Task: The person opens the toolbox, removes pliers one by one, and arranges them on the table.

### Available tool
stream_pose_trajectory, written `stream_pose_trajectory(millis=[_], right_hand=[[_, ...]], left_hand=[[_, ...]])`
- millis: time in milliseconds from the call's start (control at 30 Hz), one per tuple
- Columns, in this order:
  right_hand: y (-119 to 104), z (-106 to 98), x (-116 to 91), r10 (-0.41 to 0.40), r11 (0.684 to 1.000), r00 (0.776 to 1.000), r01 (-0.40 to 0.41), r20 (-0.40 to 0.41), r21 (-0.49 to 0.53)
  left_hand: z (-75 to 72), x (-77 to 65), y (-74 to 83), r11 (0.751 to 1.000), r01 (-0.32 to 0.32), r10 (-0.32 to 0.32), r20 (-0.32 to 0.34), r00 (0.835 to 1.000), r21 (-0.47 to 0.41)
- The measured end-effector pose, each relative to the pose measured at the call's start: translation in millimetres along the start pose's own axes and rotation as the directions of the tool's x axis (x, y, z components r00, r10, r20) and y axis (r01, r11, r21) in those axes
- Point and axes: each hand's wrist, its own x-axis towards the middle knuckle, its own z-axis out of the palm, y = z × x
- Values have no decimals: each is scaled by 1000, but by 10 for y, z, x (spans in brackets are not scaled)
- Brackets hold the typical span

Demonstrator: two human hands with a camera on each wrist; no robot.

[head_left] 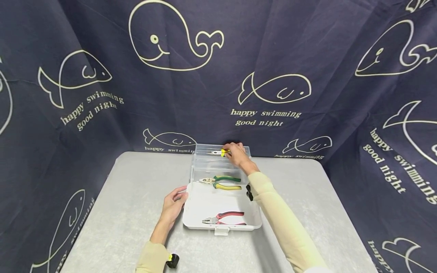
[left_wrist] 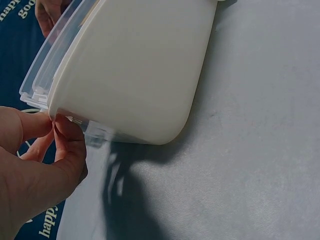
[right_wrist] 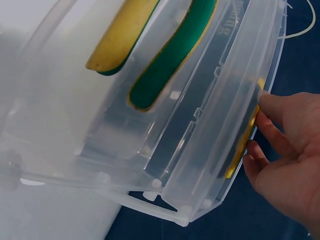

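A white toolbox (head_left: 211, 203) stands open, its clear stepped trays (head_left: 218, 163) raised at the back. My left hand (head_left: 173, 204) pinches the box's rim at the left side, thumb against fingertips in the left wrist view. At the rearmost tray, my right hand (head_left: 238, 154) holds long-nose pliers (head_left: 223, 152) by their yellow handles, jaws pointing left. The right wrist view has its fingertips right at the yellow handle (right_wrist: 243, 140), along the tray's edge. Green-and-yellow pliers (head_left: 227, 178) lie in the lower tray. Red-and-black-handled combination pliers (head_left: 230, 214) rest in the box's front bottom.
The box stands on a grey table (head_left: 136, 212), near its back edge. A latch (head_left: 221, 231) juts from the box's front. Dark blue cloth (head_left: 205, 98) with whale and fish drawings hangs behind and at both sides. Each sleeve carries a small black wrist device (head_left: 173, 261).
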Motion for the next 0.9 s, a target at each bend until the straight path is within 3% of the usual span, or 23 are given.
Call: stream_pose_trajectory(millis=[200,433,733,900], right_hand=[[-14,-23,8,-36,994,999,37,8,-102],[-47,-59,12,-64,986,998,65,12,-153],[-94,-64,18,-146,943,989,149,31,-299],[-64,-130,-58,-204,945,979,203,23,-257]], left_hand=[[7,-10,-7,1000,-11,11,4,1000,-1],[4,-1,-19,1000,-5,5,23,1000,-12],[5,-2,-5,1000,-10,10,9,1000,-15],[13,-18,15,1000,-5,5,6,1000,-4]])
